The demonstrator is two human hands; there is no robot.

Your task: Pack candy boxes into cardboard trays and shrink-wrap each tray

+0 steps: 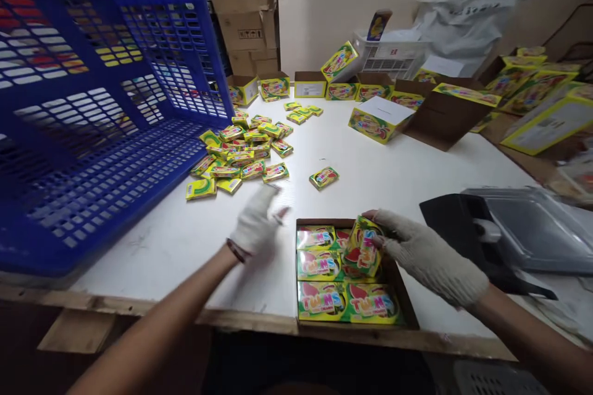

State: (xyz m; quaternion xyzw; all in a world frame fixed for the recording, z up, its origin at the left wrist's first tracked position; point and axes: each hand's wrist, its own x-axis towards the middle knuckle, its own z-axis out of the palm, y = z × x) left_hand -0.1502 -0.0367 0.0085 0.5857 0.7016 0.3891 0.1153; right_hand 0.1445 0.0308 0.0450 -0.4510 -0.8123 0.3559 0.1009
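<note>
My right hand (428, 256), in a fingerless knitted glove, grips a small yellow-green TWINS candy box (362, 248). The box is tilted above an open display carton (407, 302) at the table's front edge. Inside the carton lie several like boxes in rows, with pink TWINS lettering; the held box hides part of them. My left hand (259, 222), also gloved and blurred by motion, is over the table with thumb and fingers apart and nothing seen in it. Beyond its fingertips lies a loose pile of candy boxes (252, 151). A single candy box (324, 178) rests apart, right of the pile.
A large blue plastic crate (194, 62) lies on its side at the left. Several display cartons (310, 85) line the table's back, and more cartons (532, 83) stand at the right. A black tape dispenser (463, 228) sits beside a clear plastic lid (532, 222).
</note>
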